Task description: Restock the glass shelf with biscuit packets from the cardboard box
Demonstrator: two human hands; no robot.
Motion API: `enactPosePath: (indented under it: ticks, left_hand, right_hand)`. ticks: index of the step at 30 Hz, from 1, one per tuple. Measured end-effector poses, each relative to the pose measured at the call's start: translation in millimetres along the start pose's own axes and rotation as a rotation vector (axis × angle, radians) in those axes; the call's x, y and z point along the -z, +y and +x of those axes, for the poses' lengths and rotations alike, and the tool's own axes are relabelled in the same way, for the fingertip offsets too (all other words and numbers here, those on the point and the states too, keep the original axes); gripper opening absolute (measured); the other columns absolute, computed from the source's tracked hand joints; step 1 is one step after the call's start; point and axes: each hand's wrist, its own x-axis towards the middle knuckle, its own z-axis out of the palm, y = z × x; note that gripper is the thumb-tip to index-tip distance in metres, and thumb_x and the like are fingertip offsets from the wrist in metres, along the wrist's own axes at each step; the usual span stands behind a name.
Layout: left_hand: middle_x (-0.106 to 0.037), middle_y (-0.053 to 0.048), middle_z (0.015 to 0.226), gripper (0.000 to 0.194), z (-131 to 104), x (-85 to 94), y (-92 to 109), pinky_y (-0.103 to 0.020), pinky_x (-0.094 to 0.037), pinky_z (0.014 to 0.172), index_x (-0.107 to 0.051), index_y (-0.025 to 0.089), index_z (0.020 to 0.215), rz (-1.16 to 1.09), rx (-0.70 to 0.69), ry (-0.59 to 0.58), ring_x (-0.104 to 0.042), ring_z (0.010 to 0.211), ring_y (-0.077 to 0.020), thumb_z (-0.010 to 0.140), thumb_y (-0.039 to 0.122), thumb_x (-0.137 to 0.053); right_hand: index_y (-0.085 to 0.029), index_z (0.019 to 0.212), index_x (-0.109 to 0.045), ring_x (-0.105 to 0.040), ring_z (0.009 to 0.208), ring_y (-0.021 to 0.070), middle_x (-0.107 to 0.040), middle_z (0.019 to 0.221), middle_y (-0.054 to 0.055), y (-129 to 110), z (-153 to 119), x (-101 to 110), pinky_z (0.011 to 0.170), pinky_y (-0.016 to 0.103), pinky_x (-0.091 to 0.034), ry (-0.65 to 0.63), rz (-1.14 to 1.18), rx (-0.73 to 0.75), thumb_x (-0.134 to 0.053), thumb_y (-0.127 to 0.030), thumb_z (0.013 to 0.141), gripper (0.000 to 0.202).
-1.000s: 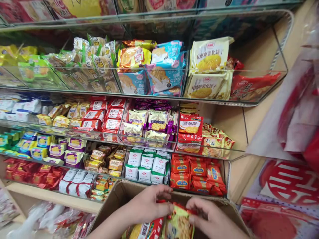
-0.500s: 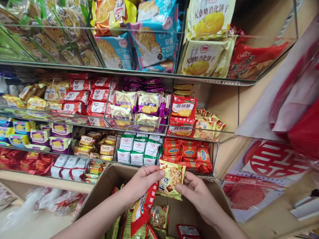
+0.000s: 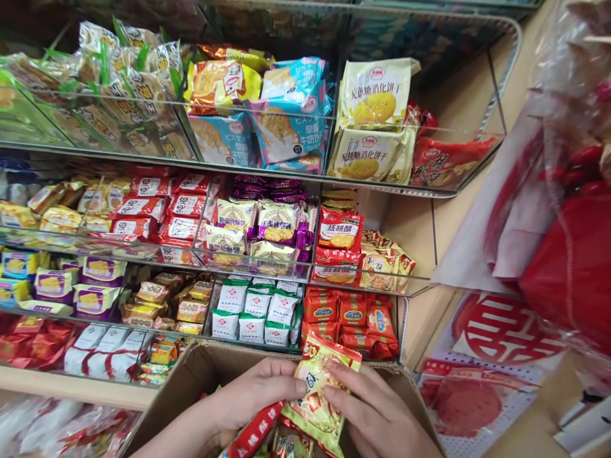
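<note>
My left hand (image 3: 252, 391) is closed, its thumb pressing the left side of a yellow-and-red biscuit packet (image 3: 321, 416) with cookies printed on it. A slim red packet (image 3: 255, 434) sticks out below the same hand, apparently gripped by it too. On the other side, my right hand (image 3: 370, 407) pinches the yellow packet, thumb and fingers lying over its front. The packet is tilted above an open cardboard box (image 3: 222, 359). More wrapped packets (image 3: 292, 442) show inside the box, mostly hidden behind my hands.
Ahead are shelves with clear dividers, holding red walnut biscuit packets (image 3: 340, 229), similar yellow packets (image 3: 382, 264), orange-red packets (image 3: 346, 312) and white-and-green packets (image 3: 258, 302). Plastic-wrapped red goods (image 3: 568, 254) hang at the right. Plastic bags (image 3: 71, 426) lie lower left.
The view has tilted up, so the shelves sit lower in the picture. Both hands have lowered with the packets, and my right fingers have moved over the yellow packet's front.
</note>
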Motion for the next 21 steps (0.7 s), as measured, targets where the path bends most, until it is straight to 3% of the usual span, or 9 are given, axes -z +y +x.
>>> enactPosePath:
  ticks: [2, 5, 9, 11, 16, 21]
  left_hand:
    - [-0.064, 0.001, 0.051, 0.029, -2, -0.7, 3, -0.015, -0.035, 0.041, -0.066, 0.012, 0.07, 0.002, -0.026, -0.053, -0.044, 0.033, -0.0032, 0.066, 0.04, -0.068]
    - [-0.068, -0.005, 0.055, 0.044, -5, 1.2, 7, -0.017, -0.033, 0.039, -0.064, 0.011, 0.082, 0.021, -0.083, -0.199, -0.039, 0.027, -0.0027, 0.075, 0.053, -0.053]
    - [-0.07, -0.008, 0.06, 0.039, -5, 4.6, 3, -0.015, -0.028, 0.035, -0.061, 0.013, 0.088, 0.034, -0.116, -0.185, -0.043, 0.029, -0.0043, 0.076, 0.049, -0.054]
    - [-0.07, -0.008, 0.059, 0.036, -3, 5.4, -3, -0.014, -0.027, 0.034, -0.061, 0.013, 0.087, 0.056, -0.089, -0.158, -0.046, 0.032, -0.0053, 0.077, 0.047, -0.054]
    - [-0.07, -0.006, 0.06, 0.034, 2, 8.7, -15, -0.014, -0.026, 0.037, -0.06, 0.013, 0.086, 0.096, -0.044, -0.168, -0.038, 0.031, -0.003, 0.076, 0.046, -0.056]
    - [-0.067, -0.005, 0.062, 0.04, 3, 15.6, -20, -0.016, -0.026, 0.041, -0.061, 0.012, 0.087, 0.226, 0.003, -0.11, -0.041, 0.039, -0.0053, 0.071, 0.049, -0.06]
  right_hand:
    - [-0.018, 0.127, -0.041, -0.045, 0.116, 0.0184, -0.053, 0.122, 0.009, 1, 5, 12, 0.093, 0.028, -0.042, 0.043, -0.095, 0.068, -0.044, -0.01, 0.082, 0.046]
    - [-0.018, 0.131, -0.035, -0.049, 0.112, 0.0181, -0.055, 0.12, 0.008, 7, 18, 36, 0.093, 0.028, -0.042, 0.195, -0.214, 0.051, -0.045, -0.014, 0.082, 0.05]
    - [-0.026, 0.127, -0.042, -0.056, 0.104, 0.0205, -0.056, 0.119, 0.003, 36, 54, 69, 0.092, 0.033, -0.045, 0.58, -0.323, -0.293, -0.054, -0.015, 0.077, 0.053]
    - [-0.024, 0.12, -0.049, -0.059, 0.097, 0.021, -0.058, 0.116, 0.005, 62, 77, 79, 0.088, 0.037, -0.047, 0.723, -0.277, -0.461, -0.056, -0.018, 0.075, 0.046]
    - [-0.015, 0.107, -0.058, -0.063, 0.081, 0.0203, -0.066, 0.097, 0.009, 127, 126, 78, 0.076, 0.036, -0.051, 0.813, -0.05, -0.64, -0.058, -0.024, 0.071, 0.037]
    - [-0.014, 0.091, -0.063, -0.062, 0.078, 0.0228, -0.068, 0.087, 0.009, 161, 155, 67, 0.079, 0.04, -0.047, 0.85, -0.017, -0.709, -0.058, -0.026, 0.068, 0.026]
